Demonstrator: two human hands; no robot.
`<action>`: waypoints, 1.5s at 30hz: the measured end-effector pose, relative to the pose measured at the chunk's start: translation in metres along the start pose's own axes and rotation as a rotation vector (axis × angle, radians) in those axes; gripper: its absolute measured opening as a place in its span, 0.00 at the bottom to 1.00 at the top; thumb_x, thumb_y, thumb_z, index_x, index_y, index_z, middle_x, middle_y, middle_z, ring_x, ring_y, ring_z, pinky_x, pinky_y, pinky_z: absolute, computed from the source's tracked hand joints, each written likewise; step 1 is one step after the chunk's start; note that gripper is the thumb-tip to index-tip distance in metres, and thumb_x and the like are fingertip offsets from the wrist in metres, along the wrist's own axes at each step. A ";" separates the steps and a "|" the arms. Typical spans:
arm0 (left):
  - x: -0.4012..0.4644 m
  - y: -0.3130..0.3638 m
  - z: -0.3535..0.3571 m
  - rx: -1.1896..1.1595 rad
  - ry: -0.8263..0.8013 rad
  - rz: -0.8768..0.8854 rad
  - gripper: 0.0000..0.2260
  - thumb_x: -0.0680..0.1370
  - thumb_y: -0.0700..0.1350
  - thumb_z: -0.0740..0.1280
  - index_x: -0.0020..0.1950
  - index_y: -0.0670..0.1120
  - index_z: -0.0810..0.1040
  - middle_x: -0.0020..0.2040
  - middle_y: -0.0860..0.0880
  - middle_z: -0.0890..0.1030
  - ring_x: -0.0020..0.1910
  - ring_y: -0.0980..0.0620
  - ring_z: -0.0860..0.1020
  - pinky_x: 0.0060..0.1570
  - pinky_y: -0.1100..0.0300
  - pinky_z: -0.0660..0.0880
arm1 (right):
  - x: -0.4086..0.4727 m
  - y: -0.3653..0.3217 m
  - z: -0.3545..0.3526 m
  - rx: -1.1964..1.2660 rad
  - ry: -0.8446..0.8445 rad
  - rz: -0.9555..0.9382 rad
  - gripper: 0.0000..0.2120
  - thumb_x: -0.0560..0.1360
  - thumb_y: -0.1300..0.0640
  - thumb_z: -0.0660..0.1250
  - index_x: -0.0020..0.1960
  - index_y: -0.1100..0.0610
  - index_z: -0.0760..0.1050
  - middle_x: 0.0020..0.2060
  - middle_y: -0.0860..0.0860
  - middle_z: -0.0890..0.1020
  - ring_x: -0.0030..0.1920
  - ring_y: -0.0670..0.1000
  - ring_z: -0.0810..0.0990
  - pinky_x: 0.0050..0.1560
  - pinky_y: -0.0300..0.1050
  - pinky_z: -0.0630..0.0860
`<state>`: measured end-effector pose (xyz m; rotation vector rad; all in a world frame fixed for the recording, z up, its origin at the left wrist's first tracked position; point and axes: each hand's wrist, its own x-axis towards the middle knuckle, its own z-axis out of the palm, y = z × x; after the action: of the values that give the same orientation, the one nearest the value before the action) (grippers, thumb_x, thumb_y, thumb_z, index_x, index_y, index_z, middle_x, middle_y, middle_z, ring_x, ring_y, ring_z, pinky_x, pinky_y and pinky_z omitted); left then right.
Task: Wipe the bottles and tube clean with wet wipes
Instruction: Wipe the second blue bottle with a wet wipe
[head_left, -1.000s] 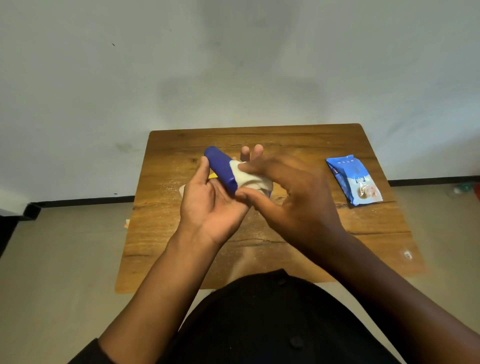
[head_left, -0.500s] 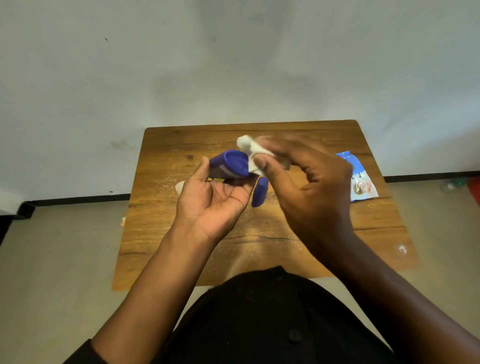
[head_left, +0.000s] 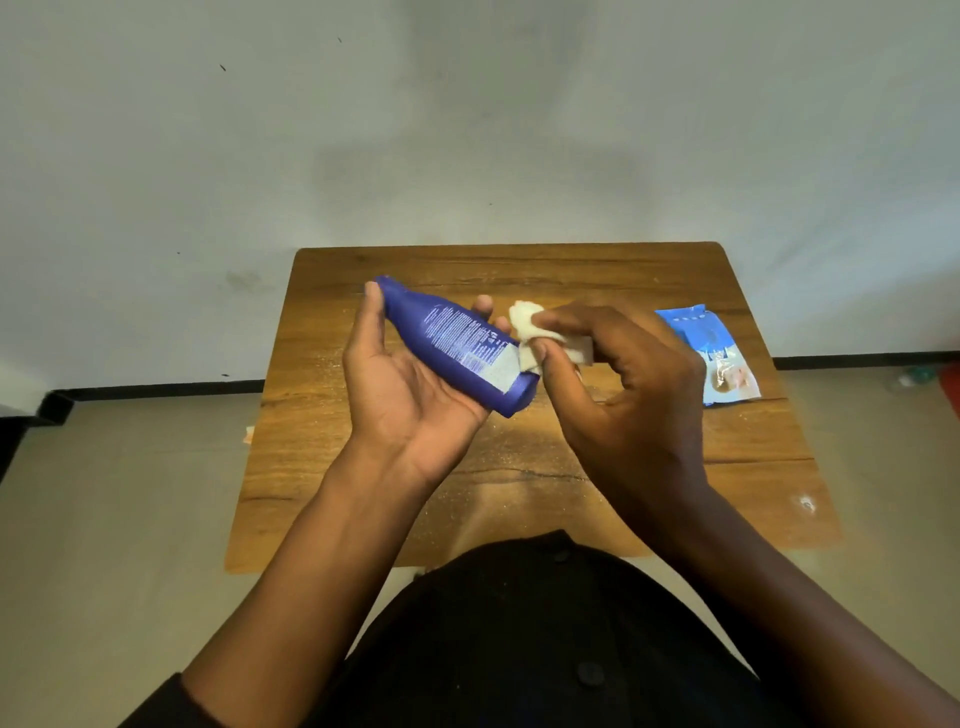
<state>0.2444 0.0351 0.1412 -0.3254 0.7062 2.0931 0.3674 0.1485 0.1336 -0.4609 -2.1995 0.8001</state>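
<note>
Wiping the blue bottle (head_left: 457, 345) above the bench (head_left: 519, 467).
Your left hand (head_left: 410, 379) cradles the bottle, its grip curled round it; your right hand (head_left: 618, 384) pinches the white wet wipe (head_left: 524, 322) against the bottle's near end. The wipes pack (head_left: 709, 356) lies on the bench at right.
</note>
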 end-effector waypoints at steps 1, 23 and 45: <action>-0.001 0.000 0.000 0.013 -0.027 -0.011 0.25 0.81 0.66 0.61 0.60 0.44 0.73 0.54 0.41 0.79 0.50 0.42 0.80 0.64 0.45 0.75 | 0.000 0.000 0.003 -0.015 -0.031 -0.028 0.09 0.79 0.60 0.73 0.58 0.60 0.84 0.53 0.52 0.85 0.54 0.44 0.81 0.50 0.33 0.76; -0.017 -0.022 0.011 0.468 -0.031 0.135 0.20 0.86 0.57 0.55 0.59 0.45 0.81 0.43 0.45 0.85 0.40 0.50 0.85 0.41 0.56 0.83 | 0.031 -0.022 0.016 -0.031 -0.013 -0.235 0.11 0.79 0.58 0.70 0.56 0.63 0.85 0.51 0.58 0.84 0.50 0.53 0.82 0.51 0.38 0.75; -0.009 -0.009 0.007 0.644 -0.033 0.187 0.29 0.85 0.62 0.51 0.58 0.41 0.82 0.41 0.41 0.79 0.38 0.46 0.77 0.41 0.53 0.76 | -0.013 -0.007 0.005 -0.118 -0.206 -0.324 0.13 0.77 0.51 0.70 0.58 0.57 0.83 0.54 0.54 0.84 0.59 0.54 0.78 0.55 0.49 0.73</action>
<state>0.2573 0.0371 0.1478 0.1394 1.3759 1.9065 0.3715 0.1343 0.1283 -0.0734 -2.4378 0.5643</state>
